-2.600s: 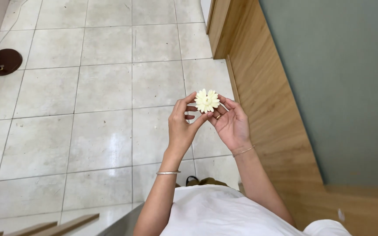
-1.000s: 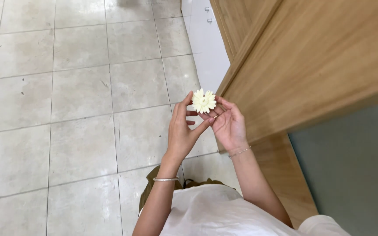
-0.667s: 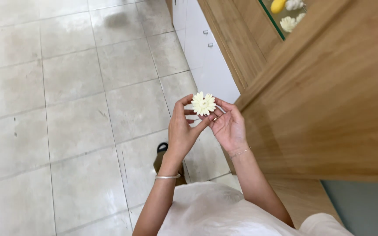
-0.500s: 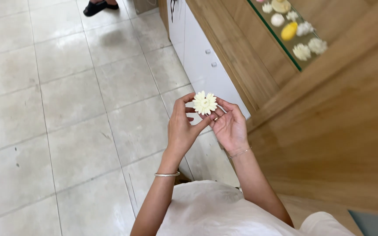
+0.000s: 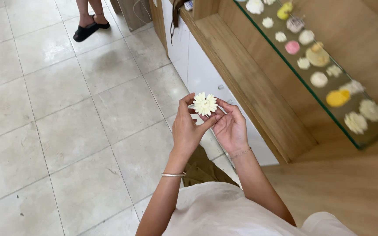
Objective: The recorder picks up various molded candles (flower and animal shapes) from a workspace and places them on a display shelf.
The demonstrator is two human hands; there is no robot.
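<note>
A small cream-white flower (image 5: pixel 205 104) with many narrow petals is held up in the air above the tiled floor (image 5: pixel 66 113), just in front of a white cabinet (image 5: pixel 197 70) set under a wooden counter (image 5: pixel 250 87). It is pinched between both hands. The left hand (image 5: pixel 188 129) is raised with its back to the camera, its thumb and fingertips closed on the flower's left and lower side. The right hand (image 5: pixel 231 128) is cupped palm-up just beside it, its fingers curled and touching the flower from the right and below. A thin metal bangle (image 5: pixel 173 175) is worn on the left wrist, and a fine bracelet (image 5: pixel 240 153) on the right. On a glass shelf (image 5: pixel 311 83) at the upper right, more flowers in white, pink and yellow are laid out. Near the top edge of the floor, another person's feet in black sandals (image 5: pixel 88 28) are seen.
</note>
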